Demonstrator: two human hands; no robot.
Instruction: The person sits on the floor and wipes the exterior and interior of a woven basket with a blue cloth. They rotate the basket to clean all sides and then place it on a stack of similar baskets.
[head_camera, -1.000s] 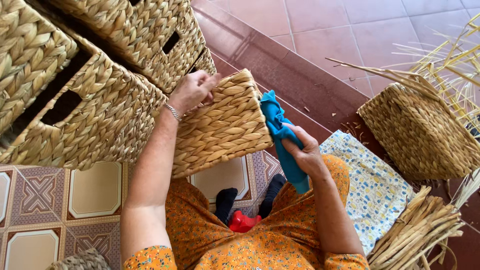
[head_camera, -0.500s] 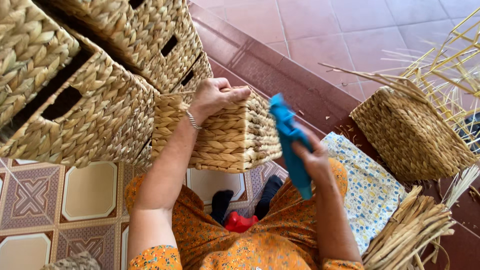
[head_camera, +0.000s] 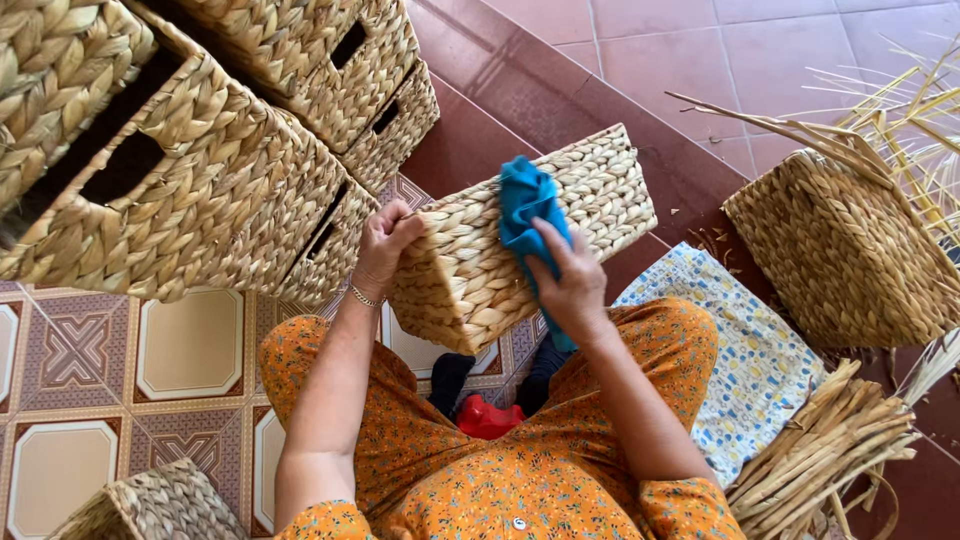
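Basket (head_camera: 480, 260), woven, rectangular, tan, sitting tilted above lap, between both hands. Left hand (head_camera: 388, 243) gripping its left edge, fingers curled over rim. Right hand (head_camera: 567, 280) pressing blue cloth (head_camera: 528, 205) against basket side, fingers clenched on cloth. Stacked woven baskets (head_camera: 200, 170) standing upper left, touching each other. Another basket (head_camera: 850, 250) right, loose straw bundle (head_camera: 830, 440) beside it. Patterned cushion (head_camera: 750, 350) lying under right knee.
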